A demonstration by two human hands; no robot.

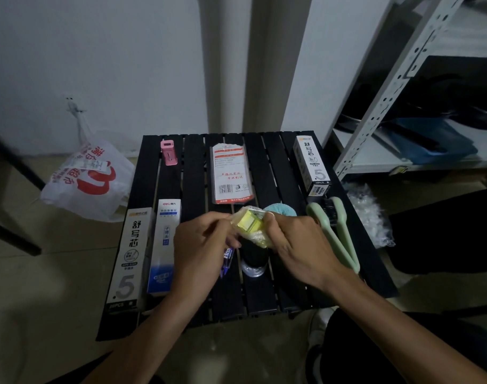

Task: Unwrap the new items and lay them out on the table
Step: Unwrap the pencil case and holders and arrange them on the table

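Observation:
Above the middle of the black slatted table (195,162), both hands hold a small yellow item in clear plastic wrap (250,227). My left hand (201,245) pinches the wrap at its left end. My right hand (295,245) grips its right side. On the table lie two grey-white refill boxes (129,256) (312,164), a white-blue Deli box (165,245), a pink item (169,152) and a flat clear packet with red print (230,173). A blue-purple pen (227,259) shows under my left hand.
A pale green clip-like tool (339,234), a teal round thing (281,210) and a dark cylinder (254,261) lie near my hands. A white shopping bag (87,181) sits on the floor at left, crumpled clear plastic (369,214) at right, below a metal shelf (386,92).

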